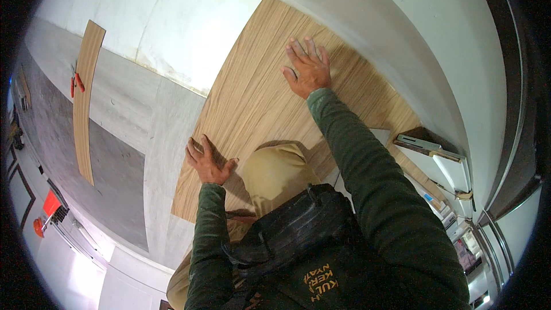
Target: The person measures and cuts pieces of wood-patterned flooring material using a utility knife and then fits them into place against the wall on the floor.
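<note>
Two bare hands at floor level, as they appear from within the room. The right hand (310, 73), fingers spread apart, rests palm down on a broad, light-brown, wood-grain floor covering (252, 92) and clasps nothing. The left hand (209, 166), fingers likewise apart and clasping nothing, touches the same covering near its left edge. The covering thus lies beneath both hands and spans the gap between them. Just right of the left hand is a knee in tan cloth (275, 175). Well left of the left hand lies a long, narrow, wood-grain strip (82, 132), red-handled pliers (80, 83) partly across it. Glossy white floor tiles (178, 40) extend left of the right hand.
</note>
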Demonstrator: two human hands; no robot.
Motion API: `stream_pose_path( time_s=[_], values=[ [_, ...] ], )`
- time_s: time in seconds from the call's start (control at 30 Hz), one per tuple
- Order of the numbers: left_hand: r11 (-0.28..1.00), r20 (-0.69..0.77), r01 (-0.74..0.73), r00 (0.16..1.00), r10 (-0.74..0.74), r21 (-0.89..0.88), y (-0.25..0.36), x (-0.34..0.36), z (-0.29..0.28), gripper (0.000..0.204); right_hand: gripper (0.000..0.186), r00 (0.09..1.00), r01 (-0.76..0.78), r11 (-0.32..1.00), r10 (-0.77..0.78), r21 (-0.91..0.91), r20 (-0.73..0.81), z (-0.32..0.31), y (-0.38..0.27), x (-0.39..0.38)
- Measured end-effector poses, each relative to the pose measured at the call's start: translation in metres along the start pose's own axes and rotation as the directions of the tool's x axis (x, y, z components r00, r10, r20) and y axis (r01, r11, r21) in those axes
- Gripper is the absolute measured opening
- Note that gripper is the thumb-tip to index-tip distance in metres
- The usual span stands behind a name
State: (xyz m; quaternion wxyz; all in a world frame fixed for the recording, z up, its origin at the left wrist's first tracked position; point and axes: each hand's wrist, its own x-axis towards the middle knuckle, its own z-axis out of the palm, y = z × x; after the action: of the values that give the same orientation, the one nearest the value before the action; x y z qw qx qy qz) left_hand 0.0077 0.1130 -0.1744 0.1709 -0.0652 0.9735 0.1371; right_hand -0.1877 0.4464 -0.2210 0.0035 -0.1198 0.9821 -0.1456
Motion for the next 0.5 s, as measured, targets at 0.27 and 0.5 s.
stream_pose_path(
  time_s=[0.27, 0.5],
  values=[
    [1.0, -0.01, -0.006, 1.0, 0.006, -0.02, -0.0012, -0.0008, 0.003, 0.127, 0.06, 1.0, -0.002, 1.0, 0.002, 0.014, 0.005, 0.005, 0.003, -0.0023],
    [0.999, -0.039, -0.04, 0.998, 0.039, -0.022, -0.0043, -0.0001, 0.0032, 0.126, 0.061, 1.0, -0.008, 0.999, 0.008, 0.04, 0.003, 0.002, 0.0019, -0.0021]
  ],
)
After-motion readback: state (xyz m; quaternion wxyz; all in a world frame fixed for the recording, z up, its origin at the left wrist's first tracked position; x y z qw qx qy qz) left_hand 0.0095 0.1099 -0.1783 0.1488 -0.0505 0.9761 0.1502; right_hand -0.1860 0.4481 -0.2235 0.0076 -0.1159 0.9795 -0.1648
